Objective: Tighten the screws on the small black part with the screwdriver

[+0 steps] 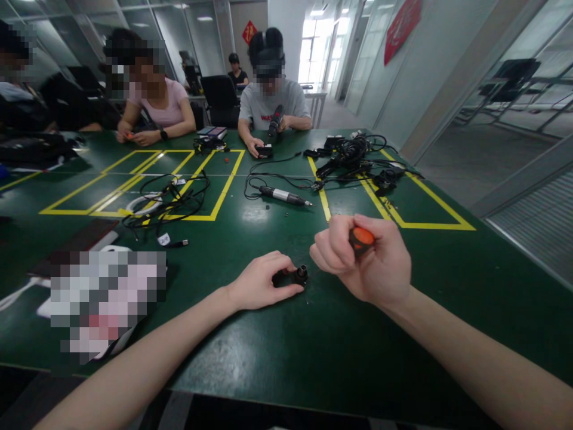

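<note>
My left hand (264,280) rests on the green table, its thumb and fingers closed round a small black part (301,275) with a round metallic top. To the right and a little higher, my right hand (367,257) is wrapped round a tool with an orange and dark handle end (362,237). The rest of that tool is hidden by the fingers. Beyond my hands lies a grey and black pen-shaped electric screwdriver (284,196), its tip pointing right.
Black cables (349,156) are heaped at the back right, and more cables (179,200) lie at the left on yellow tape lines. A blurred-out object (107,298) sits left of my left arm. Across the green table (250,370), people sit working, one holding a power tool (275,121).
</note>
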`<state>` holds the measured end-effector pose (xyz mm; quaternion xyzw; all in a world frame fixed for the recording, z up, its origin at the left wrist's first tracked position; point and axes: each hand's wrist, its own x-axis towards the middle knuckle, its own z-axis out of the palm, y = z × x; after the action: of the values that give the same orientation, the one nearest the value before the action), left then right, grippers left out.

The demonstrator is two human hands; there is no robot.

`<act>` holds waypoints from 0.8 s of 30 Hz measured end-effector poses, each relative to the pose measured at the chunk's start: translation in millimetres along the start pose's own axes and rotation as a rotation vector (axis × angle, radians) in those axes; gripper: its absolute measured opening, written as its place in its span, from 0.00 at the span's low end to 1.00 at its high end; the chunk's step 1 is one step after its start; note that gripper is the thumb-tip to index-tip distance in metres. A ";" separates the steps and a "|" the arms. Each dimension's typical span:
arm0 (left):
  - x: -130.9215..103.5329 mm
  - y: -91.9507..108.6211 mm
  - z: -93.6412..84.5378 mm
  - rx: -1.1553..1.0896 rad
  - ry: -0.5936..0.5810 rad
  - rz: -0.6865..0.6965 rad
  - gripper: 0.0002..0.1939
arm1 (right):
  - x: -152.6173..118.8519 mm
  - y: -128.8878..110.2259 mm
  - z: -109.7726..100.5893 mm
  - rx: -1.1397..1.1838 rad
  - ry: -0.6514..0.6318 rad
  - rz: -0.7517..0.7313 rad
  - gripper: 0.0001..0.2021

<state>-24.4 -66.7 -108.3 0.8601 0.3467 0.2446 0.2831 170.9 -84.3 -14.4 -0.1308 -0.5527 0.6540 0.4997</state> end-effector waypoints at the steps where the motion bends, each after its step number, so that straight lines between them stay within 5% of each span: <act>1: 0.1 0.3 -0.1 0.001 -0.001 -0.003 0.13 | -0.6 -0.6 -0.1 0.000 -0.004 0.014 0.25; 13: 0.5 1.5 -1.4 0.007 -0.018 -0.013 0.13 | 4.5 -2.0 -5.0 -0.008 0.032 -0.004 0.15; 24: 0.2 2.5 -1.7 0.001 -0.016 -0.017 0.12 | 2.5 -3.1 -6.5 0.032 -0.015 0.057 0.24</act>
<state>-24.2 -67.4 -105.4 0.8593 0.3517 0.2351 0.2875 176.0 -78.8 -13.1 -0.1334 -0.5418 0.6779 0.4787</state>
